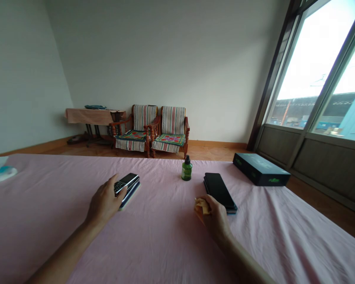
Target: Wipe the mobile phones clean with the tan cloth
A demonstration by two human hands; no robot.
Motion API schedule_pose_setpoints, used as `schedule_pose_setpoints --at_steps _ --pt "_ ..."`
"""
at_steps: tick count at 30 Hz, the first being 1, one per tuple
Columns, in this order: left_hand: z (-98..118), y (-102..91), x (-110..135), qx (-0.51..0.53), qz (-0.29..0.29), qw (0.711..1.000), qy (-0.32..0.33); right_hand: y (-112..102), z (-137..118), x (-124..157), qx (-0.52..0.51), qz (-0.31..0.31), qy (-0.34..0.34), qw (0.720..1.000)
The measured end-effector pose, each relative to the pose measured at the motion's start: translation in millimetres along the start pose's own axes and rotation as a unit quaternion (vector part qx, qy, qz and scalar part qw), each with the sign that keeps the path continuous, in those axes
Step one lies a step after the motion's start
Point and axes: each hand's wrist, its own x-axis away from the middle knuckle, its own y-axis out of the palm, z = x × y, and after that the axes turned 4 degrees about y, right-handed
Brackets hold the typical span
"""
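My left hand point(105, 201) grips a small dark keypad phone point(126, 182) that lies on top of another phone on the pink tablecloth point(165, 236). My right hand point(214, 219) is closed around a small yellow cloth point(202, 206). Right beside that hand lies a stack of black phones point(219, 191). A small green bottle point(187, 169) with a black cap stands upright between the two phone piles, further back.
A dark box point(260, 169) with green markings lies at the table's far right. A white and blue object point(0, 172) sits at the left edge. Two striped wooden chairs point(154, 130) and a covered side table point(91, 116) stand against the far wall. Large windows fill the right.
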Motion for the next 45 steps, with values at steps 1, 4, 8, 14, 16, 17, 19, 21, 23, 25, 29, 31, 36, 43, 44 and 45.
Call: schedule_pose_setpoints --at_steps 1,4,8,14,16,17,19,21,23,25,29,31,36,43,44,45 --pt "-0.2 0.1 0.3 -0.004 0.001 1.000 0.013 -0.3 -0.3 0.3 -0.004 -0.008 -0.003 1.000" --pt "2.1 -2.7 1.1 -0.013 0.013 0.999 0.045 -0.6 -1.9 1.0 -0.013 -0.030 -0.013 0.999" --pt "15.5 -6.9 6.4 0.039 0.054 0.989 0.133 0.1 -3.1 1.4 -0.018 -0.050 -0.020 0.998" --pt "48.3 6.4 34.6 0.173 -0.046 0.956 0.234 2.3 6.1 -0.4 -0.005 -0.048 0.003 0.999" --pt "56.4 12.1 44.6 0.186 -0.078 0.948 0.246 2.9 9.2 -1.0 0.003 -0.036 0.019 0.999" --pt "59.3 14.3 48.7 0.192 -0.089 0.947 0.241 3.2 10.2 -1.2 0.006 -0.029 0.027 0.999" --pt "63.2 17.0 55.1 0.203 -0.105 0.947 0.227 3.9 10.9 -1.3 0.012 -0.017 0.040 0.999" --pt "65.7 17.3 59.6 0.217 -0.116 0.945 0.217 4.5 10.4 -1.1 0.015 -0.007 0.049 0.999" --pt "68.5 15.2 63.3 0.230 -0.122 0.944 0.204 4.7 9.2 -0.9 0.017 -0.001 0.053 0.998" --pt "72.9 11.0 66.8 0.247 -0.134 0.941 0.190 4.2 7.8 -0.7 0.018 0.001 0.051 0.999" --pt "85.1 -1.3 71.8 0.316 -0.214 0.906 0.186 1.9 6.2 -0.3 0.022 -0.003 0.037 0.999" --pt "90.2 -7.0 71.8 0.336 -0.258 0.885 0.195 1.1 6.4 -0.3 0.023 -0.007 0.027 0.999" --pt "93.7 -12.7 67.7 0.341 -0.273 0.874 0.214 0.6 8.4 -0.1 0.028 -0.014 -0.003 1.000" --pt "93.7 -10.5 73.1 0.345 -0.286 0.860 0.245 4.4 -2.4 2.1 0.028 -0.005 -0.083 0.996" --pt "94.1 -11.2 73.6 0.345 -0.287 0.859 0.246 6.4 -6.2 0.6 0.029 -0.007 -0.096 0.995" --pt "94.5 -12.2 73.8 0.345 -0.289 0.858 0.246 9.0 -10.3 -1.9 0.031 -0.012 -0.111 0.993"
